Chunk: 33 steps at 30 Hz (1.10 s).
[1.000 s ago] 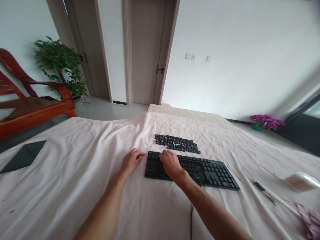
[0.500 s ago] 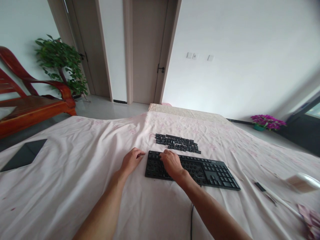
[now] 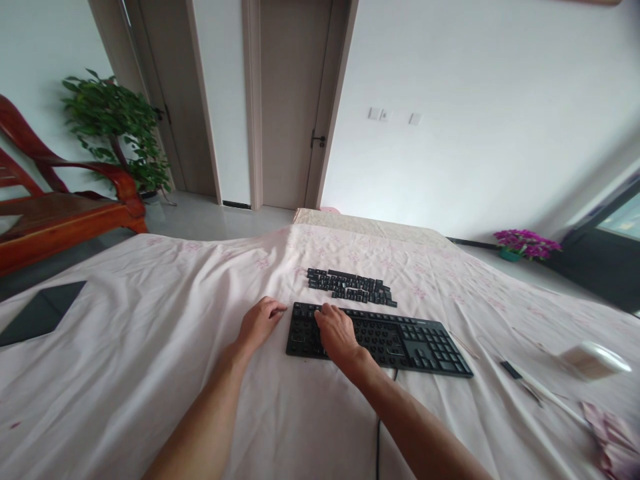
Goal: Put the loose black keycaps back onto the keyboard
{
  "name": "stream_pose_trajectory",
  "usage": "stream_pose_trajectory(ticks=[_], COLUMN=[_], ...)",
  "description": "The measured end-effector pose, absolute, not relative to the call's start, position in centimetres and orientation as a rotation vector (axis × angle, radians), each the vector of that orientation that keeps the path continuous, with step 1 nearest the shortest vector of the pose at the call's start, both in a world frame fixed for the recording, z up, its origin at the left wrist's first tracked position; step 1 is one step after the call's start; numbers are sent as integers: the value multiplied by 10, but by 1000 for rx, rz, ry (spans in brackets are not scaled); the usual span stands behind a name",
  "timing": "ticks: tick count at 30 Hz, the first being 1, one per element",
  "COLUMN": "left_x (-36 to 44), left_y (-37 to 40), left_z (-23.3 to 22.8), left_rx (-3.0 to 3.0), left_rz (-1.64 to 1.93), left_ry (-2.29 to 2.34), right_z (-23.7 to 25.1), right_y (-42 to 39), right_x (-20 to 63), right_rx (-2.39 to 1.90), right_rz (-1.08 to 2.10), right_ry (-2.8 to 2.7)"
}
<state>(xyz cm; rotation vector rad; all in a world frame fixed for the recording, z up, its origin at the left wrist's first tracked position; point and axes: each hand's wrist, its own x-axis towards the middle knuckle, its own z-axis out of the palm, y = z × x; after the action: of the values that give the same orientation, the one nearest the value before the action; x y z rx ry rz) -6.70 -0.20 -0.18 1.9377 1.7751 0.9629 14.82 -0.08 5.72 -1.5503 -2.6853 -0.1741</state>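
The right hand [image 3: 336, 331] lies palm-down on the left part of the keyboard [image 3: 380, 339], fingers bent onto the key wells; whether the fingertips pinch a key cannot be told, since the back of the hand hides them. The left hand [image 3: 260, 323] rests just left of the keyboard's left end, fingers loosely curled on the sheet [image 3: 150, 347], nothing seen in it; its fingertips sit close to the keyboard's corner, touching or not cannot be told. The keyboard lies flat on the sheet, running off to the right of the right hand; many of its wells near that hand look bare, while the block at the far right end keeps its keys. Just beyond the right hand's fingers lies a patch of loose keycaps [image 3: 351, 287], set in rows, apart from the keyboard; a cable [image 3: 377, 443] runs from under the right wrist toward the person. Well to the right of the hands lie a white case [image 3: 593, 361] and a thin tool [image 3: 520, 380]; well to the left, a dark tablet [image 3: 40, 315].
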Motion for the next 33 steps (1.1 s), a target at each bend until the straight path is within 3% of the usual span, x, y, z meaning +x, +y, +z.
stream_pose_trajectory(ticks=[16, 22, 33], left_x=[-66, -67, -67], left_y=[-1, 0, 0], left_z=[-2, -5, -2], left_rx=[1961, 1993, 1976], left_rz=[941, 956, 950], left_ry=[1799, 1791, 1798], right_z=[66, 70, 60], right_y=[18, 63, 95], right_x=[178, 195, 182], right_rx=[-1489, -1722, -1684], right_rz=[-18, -178, -320], right_ry=[-2571, -2392, -2605])
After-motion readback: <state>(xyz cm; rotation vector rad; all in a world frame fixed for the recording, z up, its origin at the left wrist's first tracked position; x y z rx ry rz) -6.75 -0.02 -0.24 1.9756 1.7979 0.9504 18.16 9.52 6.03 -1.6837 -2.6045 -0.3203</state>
